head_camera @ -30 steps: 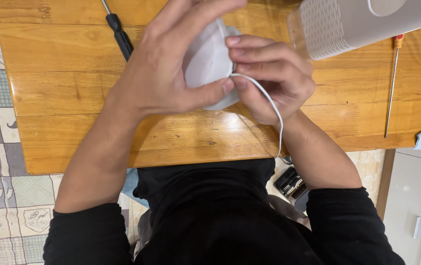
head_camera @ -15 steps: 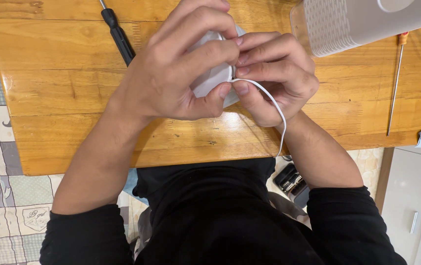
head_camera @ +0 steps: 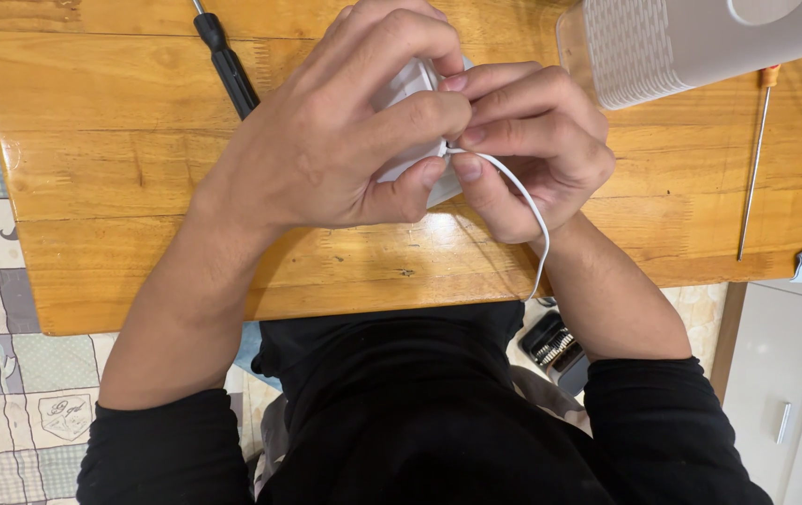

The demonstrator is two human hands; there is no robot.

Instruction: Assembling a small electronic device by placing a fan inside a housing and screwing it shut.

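**White plastic housing gripped tighter above the bench**

White plastic housing [head_camera: 410, 89], small and rounded, held above the wooden bench [head_camera: 120, 168], mostly hidden. Wrapped now by the left hand [head_camera: 345, 140], fingers curled fully over it, where a second ago more of the white shell showed between opened fingers. Pinched at its lower edge by the right hand [head_camera: 532, 140], fingertips closed on the thin white cable [head_camera: 527, 201] right where it meets the housing. Cable looping down off the bench edge. Judged a firmer hold for working at the cable joint. Further out: black-handled screwdriver [head_camera: 228, 70] to the left, slim orange-handled screwdriver [head_camera: 756, 159] to the right, pale ribbed appliance [head_camera: 681, 42] at top right.
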